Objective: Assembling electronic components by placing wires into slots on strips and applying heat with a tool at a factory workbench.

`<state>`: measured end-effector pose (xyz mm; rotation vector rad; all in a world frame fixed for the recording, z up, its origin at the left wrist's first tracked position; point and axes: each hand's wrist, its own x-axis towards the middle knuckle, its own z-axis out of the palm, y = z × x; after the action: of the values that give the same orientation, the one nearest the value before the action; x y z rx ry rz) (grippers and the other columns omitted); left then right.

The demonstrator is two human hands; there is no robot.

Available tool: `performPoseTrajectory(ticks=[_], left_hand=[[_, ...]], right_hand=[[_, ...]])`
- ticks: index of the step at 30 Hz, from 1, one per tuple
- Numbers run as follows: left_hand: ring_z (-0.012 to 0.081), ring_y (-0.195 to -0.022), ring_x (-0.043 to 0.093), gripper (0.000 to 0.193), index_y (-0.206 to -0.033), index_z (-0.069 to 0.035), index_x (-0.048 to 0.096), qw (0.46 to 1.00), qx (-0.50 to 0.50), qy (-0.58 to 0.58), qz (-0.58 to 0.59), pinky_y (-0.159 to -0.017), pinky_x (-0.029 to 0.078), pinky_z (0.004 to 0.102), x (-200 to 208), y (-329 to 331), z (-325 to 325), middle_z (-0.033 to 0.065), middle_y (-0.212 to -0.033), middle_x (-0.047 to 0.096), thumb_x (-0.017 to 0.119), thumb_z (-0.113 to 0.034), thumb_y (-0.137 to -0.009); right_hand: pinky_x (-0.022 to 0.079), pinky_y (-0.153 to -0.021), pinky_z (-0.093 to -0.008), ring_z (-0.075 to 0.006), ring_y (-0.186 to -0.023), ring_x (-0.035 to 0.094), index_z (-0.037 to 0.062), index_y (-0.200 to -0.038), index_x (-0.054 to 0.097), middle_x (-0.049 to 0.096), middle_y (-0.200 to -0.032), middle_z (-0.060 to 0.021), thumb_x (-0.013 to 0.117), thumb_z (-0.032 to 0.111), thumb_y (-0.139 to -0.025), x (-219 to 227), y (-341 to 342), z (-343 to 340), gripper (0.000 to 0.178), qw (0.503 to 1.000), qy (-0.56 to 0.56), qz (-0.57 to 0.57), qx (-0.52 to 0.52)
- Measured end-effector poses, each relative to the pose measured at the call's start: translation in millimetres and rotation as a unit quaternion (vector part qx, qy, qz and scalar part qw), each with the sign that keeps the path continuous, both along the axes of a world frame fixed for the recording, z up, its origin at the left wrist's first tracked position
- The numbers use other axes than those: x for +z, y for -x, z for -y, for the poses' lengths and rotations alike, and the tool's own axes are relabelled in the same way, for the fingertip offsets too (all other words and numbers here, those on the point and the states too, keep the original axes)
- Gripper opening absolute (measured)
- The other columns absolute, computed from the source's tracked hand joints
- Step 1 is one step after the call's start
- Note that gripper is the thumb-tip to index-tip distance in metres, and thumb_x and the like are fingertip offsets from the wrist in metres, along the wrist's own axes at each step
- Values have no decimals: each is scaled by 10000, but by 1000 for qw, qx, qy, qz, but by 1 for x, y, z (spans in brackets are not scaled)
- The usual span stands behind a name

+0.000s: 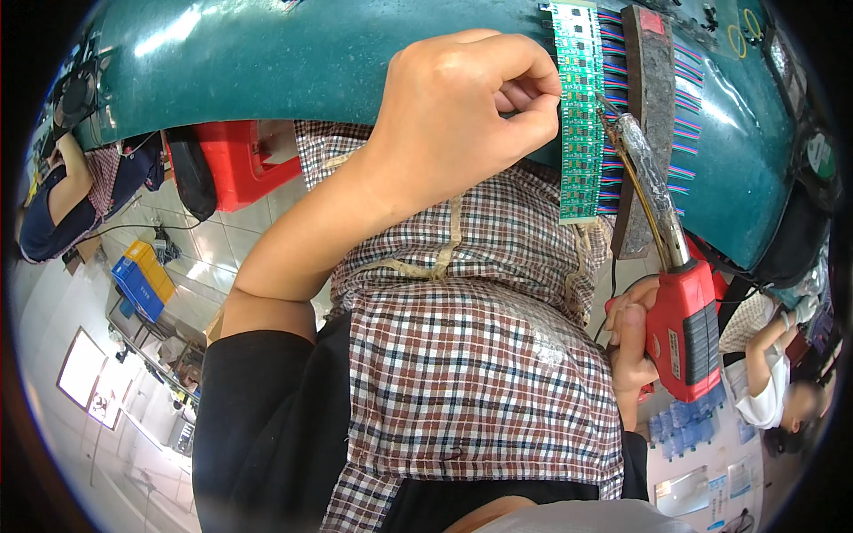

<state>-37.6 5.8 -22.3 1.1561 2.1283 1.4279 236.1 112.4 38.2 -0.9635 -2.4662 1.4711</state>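
Note:
A long green circuit board strip (579,169) lies along the table's near edge, lined with small dark chips. Thin coloured wires (686,124) run from its right side under a dark weight bar (641,222) and come out beyond it. My left hand (471,102) is closed in a pinch at the board's left edge; whatever sits between the fingertips is hidden. In my right hand (631,336) is a red soldering gun (684,333), gripped by its handle. Its metal barrel points up and left, with the tip at the board's right edge, where the wires meet it.
The green tabletop (293,62) curves across the top. A red stool (235,164) stands below it on the left. Blue and yellow crates (142,280) sit on the floor. Other people work at far left and far right. A dark bag (782,240) lies by the right edge.

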Motion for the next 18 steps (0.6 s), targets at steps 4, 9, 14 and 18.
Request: performPoseTrajectory(ticks=[4, 9, 14, 18], left_hand=[[109, -752, 729, 103, -894, 17, 722, 1000, 1, 7, -4, -683, 588, 216, 2, 0, 1, 65, -836, 727, 749, 30, -795], [120, -718, 718, 117, -885, -20, 714, 999, 30, 30, 1, -647, 576, 232, 12, 5, 8, 52, -801, 714, 763, -14, -778], [132, -602, 633, 129, -900, -33, 738, 991, 45, 120, -47, -564, 506, 262, 44, 24, 8, 54, -762, 654, 761, -11, -775], [220, -659, 661, 114, -888, -52, 732, 870, -42, -301, -388, -586, 523, 313, -28, 48, -6, 75, -799, 646, 767, -45, -779]], right_hand=[[429, -572, -297, -98, -541, 425, 23, -948, 462, 489, -842, -84, 576, 32, -953, 1, 4, 10, 115, 980, 140, -64, -130], [425, -552, -287, -92, -516, 415, 20, -942, 463, 490, -825, -84, 561, 32, -957, 9, 19, 16, 100, 974, 154, -77, -145], [419, -535, -280, -88, -504, 406, 7, -937, 463, 478, -808, -81, 546, 35, -963, -4, -4, 3, 91, 987, 116, -63, -87], [418, -529, -280, -86, -497, 399, 0, -941, 464, 475, -807, -85, 539, 25, -961, -4, -3, 2, 82, 995, 62, -65, -40]])
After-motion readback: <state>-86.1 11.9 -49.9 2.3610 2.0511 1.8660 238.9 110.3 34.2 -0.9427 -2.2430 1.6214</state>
